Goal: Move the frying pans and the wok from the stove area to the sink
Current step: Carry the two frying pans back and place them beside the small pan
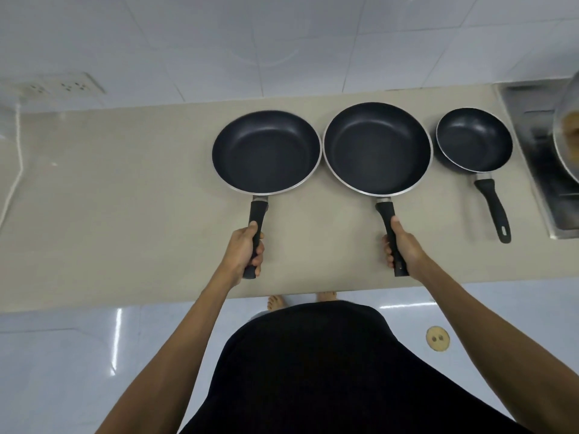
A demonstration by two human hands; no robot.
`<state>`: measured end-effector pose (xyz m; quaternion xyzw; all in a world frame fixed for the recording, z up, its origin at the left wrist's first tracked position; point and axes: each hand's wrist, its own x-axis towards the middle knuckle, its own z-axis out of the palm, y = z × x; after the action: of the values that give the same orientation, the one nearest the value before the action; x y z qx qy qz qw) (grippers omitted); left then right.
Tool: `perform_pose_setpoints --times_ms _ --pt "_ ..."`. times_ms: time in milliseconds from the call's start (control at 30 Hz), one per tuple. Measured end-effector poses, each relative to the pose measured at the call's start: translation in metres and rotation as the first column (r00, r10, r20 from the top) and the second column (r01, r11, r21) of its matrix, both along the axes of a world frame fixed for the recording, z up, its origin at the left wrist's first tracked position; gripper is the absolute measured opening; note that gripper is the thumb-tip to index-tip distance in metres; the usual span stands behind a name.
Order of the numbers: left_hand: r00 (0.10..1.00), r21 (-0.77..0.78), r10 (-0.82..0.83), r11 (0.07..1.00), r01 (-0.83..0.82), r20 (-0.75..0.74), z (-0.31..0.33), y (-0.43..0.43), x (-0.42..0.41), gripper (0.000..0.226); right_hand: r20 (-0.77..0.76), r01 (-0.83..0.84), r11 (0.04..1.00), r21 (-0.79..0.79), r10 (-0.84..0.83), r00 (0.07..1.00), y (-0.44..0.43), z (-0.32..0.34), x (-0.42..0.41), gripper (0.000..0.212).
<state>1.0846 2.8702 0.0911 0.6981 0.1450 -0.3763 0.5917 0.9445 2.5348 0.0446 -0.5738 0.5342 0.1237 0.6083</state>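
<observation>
Three dark non-stick pans stand in a row on the beige counter (pixel 125 198). My left hand (pixel 242 253) grips the black handle of the left frying pan (pixel 266 151). My right hand (pixel 404 245) grips the handle of the larger middle pan (pixel 377 148). Both pans look to be resting on the counter, their rims almost touching. A small frying pan (pixel 474 139) sits untouched further right, its handle pointing toward me. The steel sink (pixel 545 158) lies at the right edge of the view, with a metal wok or bowl (pixel 567 139) partly visible in it.
A white tiled wall runs behind the counter. A wall socket (pixel 67 86) with a white cable (pixel 17 158) is at the far left. The counter's front edge is just in front of my body, with glossy floor tiles and a floor drain (pixel 438 338) below.
</observation>
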Motion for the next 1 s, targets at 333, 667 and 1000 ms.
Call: perform_pose_setpoints --times_ms 333,667,1000 --pt "0.999 0.001 -0.021 1.000 0.021 0.034 -0.030 -0.010 0.006 0.033 0.027 0.000 0.988 -0.153 0.005 1.000 0.012 -0.001 -0.007 0.062" --pt "0.990 0.030 -0.094 0.995 0.091 0.107 -0.060 -0.014 -0.008 0.024 -0.077 -0.186 0.932 -0.312 0.171 0.982 0.024 -0.003 -0.019 0.035" --pt "0.991 0.071 -0.067 0.996 0.059 0.114 -0.065 -0.013 -0.008 0.022 -0.153 -0.166 0.922 -0.349 0.119 0.981 0.026 -0.003 -0.021 0.039"
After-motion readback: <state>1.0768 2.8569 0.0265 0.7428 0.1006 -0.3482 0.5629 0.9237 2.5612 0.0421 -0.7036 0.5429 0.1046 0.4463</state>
